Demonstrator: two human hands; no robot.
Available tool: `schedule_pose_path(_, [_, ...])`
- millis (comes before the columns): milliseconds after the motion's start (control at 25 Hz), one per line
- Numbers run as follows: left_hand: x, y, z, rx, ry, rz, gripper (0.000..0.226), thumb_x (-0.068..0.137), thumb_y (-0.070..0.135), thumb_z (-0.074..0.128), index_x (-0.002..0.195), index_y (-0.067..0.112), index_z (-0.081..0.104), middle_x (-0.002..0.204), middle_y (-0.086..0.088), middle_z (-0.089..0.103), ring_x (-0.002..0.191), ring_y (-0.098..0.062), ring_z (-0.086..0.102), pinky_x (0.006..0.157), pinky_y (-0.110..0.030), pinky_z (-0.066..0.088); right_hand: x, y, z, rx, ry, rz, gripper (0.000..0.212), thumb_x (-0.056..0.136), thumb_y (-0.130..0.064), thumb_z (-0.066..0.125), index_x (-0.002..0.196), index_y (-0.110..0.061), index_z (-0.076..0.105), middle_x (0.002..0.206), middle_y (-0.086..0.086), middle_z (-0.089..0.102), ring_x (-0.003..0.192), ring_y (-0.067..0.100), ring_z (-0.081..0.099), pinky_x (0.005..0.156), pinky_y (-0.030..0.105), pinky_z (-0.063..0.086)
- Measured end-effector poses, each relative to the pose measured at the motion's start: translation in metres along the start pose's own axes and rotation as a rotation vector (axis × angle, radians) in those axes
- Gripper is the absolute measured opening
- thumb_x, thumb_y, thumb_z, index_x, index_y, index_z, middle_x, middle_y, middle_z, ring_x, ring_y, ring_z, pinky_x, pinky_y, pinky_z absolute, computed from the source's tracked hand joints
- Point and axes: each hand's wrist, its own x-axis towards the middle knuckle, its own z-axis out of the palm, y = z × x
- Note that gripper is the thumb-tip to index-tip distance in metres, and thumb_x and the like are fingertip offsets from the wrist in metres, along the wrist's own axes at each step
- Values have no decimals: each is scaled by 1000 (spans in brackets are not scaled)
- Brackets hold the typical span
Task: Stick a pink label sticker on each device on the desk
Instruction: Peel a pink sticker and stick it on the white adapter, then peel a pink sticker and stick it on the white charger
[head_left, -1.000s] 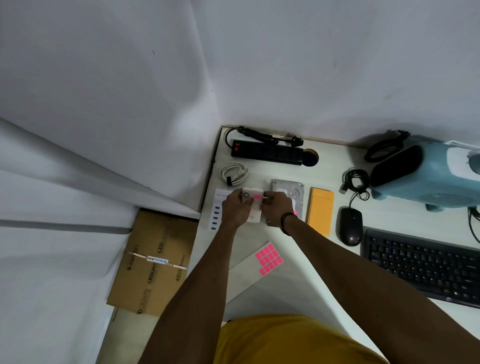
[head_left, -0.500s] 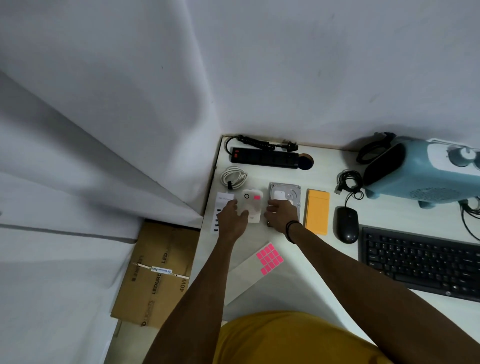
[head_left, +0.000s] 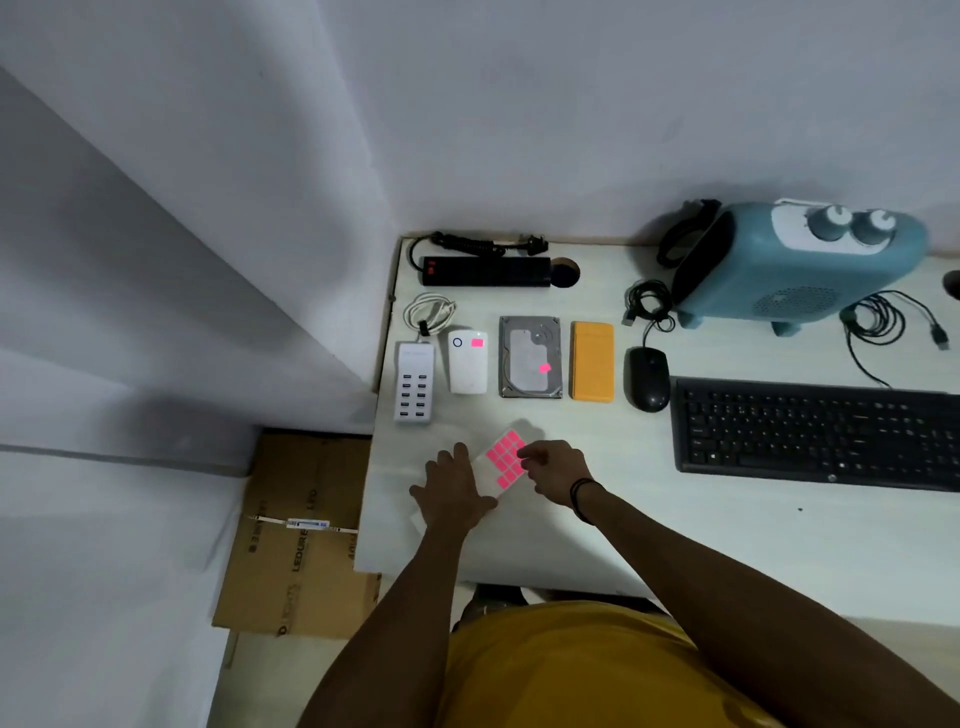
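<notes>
the left hand (head_left: 451, 493) lies flat with spread fingers on the sticker sheet (head_left: 505, 459), and the right hand (head_left: 551, 471) curls its fingertips at the sheet's edge, maybe pinching a sticker; i cannot tell. the unlabelled usb charger (head_left: 414, 383) lies at 11 o'clock from the hands, nearer the left hand, its long axis pointing to 12 o'clock.

White counter (head_left: 727, 545), black power strip (head_left: 485, 271) at its back edge, white USB hub (head_left: 414, 387), white device (head_left: 468, 362) with pink sticker, hard drive (head_left: 530, 356), orange case (head_left: 592, 360), mouse (head_left: 647, 378), keyboard (head_left: 815, 431), blue heater (head_left: 800, 270), sticker sheet (head_left: 506, 457)
</notes>
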Motion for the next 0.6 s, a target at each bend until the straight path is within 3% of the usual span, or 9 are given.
schedule_pose_path(160, [-4, 1, 14, -32, -13, -107, 81, 76, 45, 81, 137, 16, 36, 134, -8, 43, 128, -32, 44, 96, -58, 42, -14, 12, -2, -13, 4, 8, 27, 94, -10, 54, 112, -16, 73, 100, 2, 69, 87, 15, 60, 93, 35, 55])
schedule_pose_path(320, [-3, -4, 19, -142, -10, -154, 66, 81, 28, 74, 135, 18, 38, 123, -7, 59, 121, -30, 53, 103, -58, 37, -22, 15, -10, -92, 3, -54, 28, 96, -11, 52, 114, -16, 72, 114, 3, 72, 100, 17, 66, 84, 21, 47])
schedule_pose_path(400, [-4, -10, 22, -238, -10, -172, 59, 83, 16, 67, 136, 17, 41, 118, -8, 63, 115, -29, 59, 106, -50, 35, -26, 11, -15, -124, 16, -90, 28, 96, -13, 52, 115, -16, 72, 115, 3, 72, 103, 18, 67, 83, 17, 45])
schedule_pose_path(480, [-11, -14, 21, -267, 1, -168, 43, 86, 10, 62, 126, 17, 50, 118, -8, 63, 111, -28, 60, 98, -39, 36, -29, 6, -19, -137, 33, -118, 27, 94, -14, 54, 114, -16, 72, 115, 3, 72, 103, 18, 67, 83, 18, 46])
schedule_pose_path(600, [-23, -12, 16, -337, 35, -175, 31, 90, 29, 66, 117, 17, 55, 118, -6, 65, 110, -26, 61, 95, -38, 38, -31, 5, -19, -179, 66, -120, 27, 93, -14, 56, 115, -15, 71, 116, 6, 71, 107, 21, 66, 88, 22, 48])
